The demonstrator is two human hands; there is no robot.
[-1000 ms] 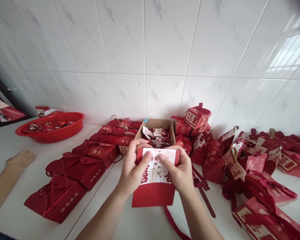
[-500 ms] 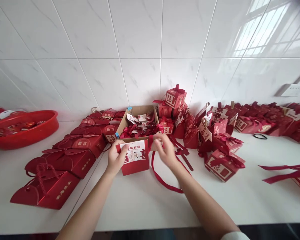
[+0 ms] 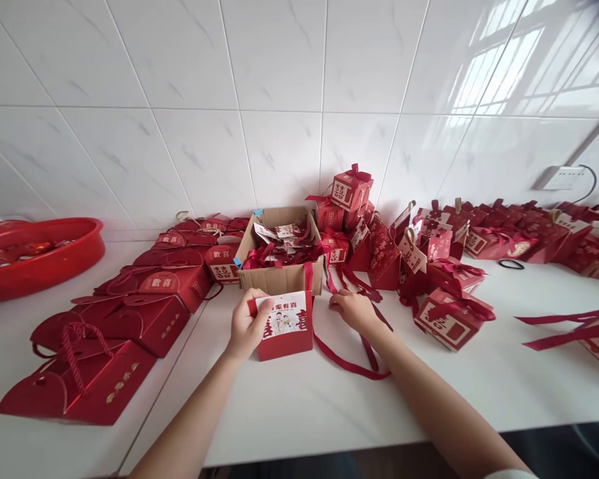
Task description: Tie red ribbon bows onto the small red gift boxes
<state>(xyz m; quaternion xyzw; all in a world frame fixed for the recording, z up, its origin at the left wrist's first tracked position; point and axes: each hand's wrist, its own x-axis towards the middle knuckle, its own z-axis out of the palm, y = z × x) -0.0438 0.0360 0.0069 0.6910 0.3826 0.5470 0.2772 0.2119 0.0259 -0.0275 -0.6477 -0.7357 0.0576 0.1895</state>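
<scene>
My left hand (image 3: 248,324) is closed on the left edge of a red gift box (image 3: 285,347). Against the box's face lies a white card (image 3: 283,315) with a printed couple and red characters, my thumb pressing on its corner. Just right of the box, my right hand (image 3: 355,310) is closed, its fingertips pinching a dark red ribbon (image 3: 330,282). A long ribbon loop (image 3: 347,366) trails over the tabletop below that hand. Behind the gift box stands an open cardboard box (image 3: 279,281) full of tags and ribbons.
Red handled boxes (image 3: 87,382) stand in rows on the left, beside a red basin (image 3: 40,283) of small packets. Several ribboned boxes (image 3: 452,319) and a black ring (image 3: 510,264) lie to the right. A white tiled wall (image 3: 279,153) rises behind.
My right hand has moved right and down, away from the gift box, and its fingers have drawn together on the ribbon. My left hand and the gift box have shifted slightly right and down.
</scene>
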